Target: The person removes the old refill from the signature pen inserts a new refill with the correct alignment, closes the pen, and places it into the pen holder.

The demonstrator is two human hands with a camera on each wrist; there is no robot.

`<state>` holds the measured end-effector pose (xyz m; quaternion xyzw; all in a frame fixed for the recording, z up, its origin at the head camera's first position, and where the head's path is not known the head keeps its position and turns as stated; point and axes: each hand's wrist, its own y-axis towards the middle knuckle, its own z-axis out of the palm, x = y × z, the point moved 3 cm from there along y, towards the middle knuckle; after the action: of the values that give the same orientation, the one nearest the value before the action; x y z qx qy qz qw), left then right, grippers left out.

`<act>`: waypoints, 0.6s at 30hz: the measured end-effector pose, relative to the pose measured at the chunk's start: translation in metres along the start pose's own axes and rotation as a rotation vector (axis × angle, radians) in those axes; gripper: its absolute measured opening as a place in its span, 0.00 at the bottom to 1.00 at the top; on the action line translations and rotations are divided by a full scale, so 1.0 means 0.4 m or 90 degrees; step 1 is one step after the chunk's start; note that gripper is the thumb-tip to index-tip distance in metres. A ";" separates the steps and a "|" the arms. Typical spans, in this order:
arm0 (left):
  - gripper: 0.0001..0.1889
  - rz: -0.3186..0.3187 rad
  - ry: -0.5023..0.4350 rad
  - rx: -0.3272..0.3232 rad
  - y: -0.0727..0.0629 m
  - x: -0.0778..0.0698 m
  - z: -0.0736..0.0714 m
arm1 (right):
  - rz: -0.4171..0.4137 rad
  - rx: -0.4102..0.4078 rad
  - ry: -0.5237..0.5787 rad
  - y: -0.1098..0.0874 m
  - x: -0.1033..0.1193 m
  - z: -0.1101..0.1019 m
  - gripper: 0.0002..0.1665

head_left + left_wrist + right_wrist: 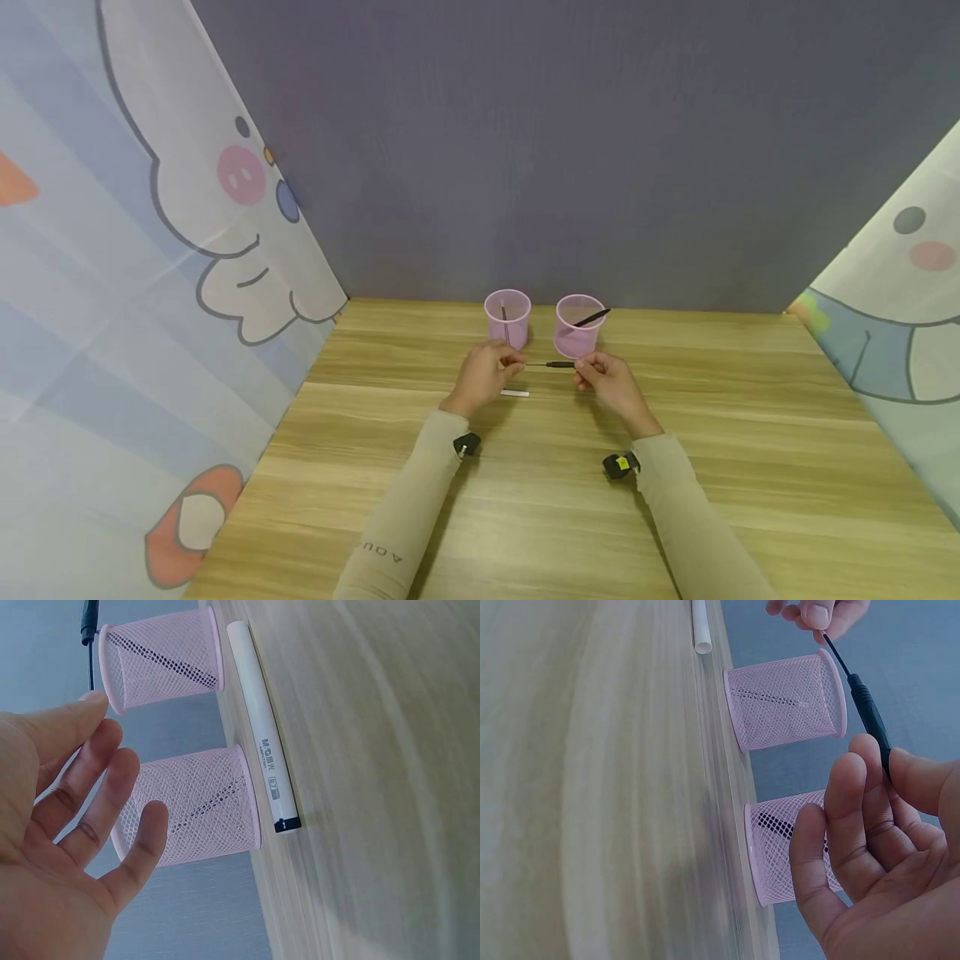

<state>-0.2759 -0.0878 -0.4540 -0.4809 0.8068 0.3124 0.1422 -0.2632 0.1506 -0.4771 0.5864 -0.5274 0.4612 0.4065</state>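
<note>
Between the two hands a small screwdriver [868,712] with a black handle and thin metal shaft lies level above the table. My left hand [483,375] pinches the shaft's tip between thumb and forefinger, its other fingers spread. At the opposite end, my right hand [611,385] pinches the end of the handle. Just behind the hands stand two pink mesh pen holders, the left one [165,664] with a thin dark stick inside and the right one [576,343] with a black slender thing leaning out. A white printed tube [262,724] with a black band lies near my left hand.
The wood-grain table [540,517] runs back to a dark grey wall [525,150]. Cloths with cartoon prints hang at the left [90,333] and right [900,333]. Both pen holders stand close to the table's back edge.
</note>
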 end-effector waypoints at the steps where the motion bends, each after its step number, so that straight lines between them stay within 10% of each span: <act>1: 0.05 0.000 0.002 0.000 -0.001 0.000 0.000 | 0.000 -0.001 0.001 0.000 -0.001 0.001 0.16; 18: 0.03 0.015 0.032 -0.021 -0.005 0.003 -0.014 | -0.001 0.000 0.011 -0.004 0.004 -0.003 0.16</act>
<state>-0.2745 -0.0929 -0.4511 -0.4814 0.8105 0.3148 0.1102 -0.2616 0.1517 -0.4753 0.5827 -0.5234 0.4658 0.4117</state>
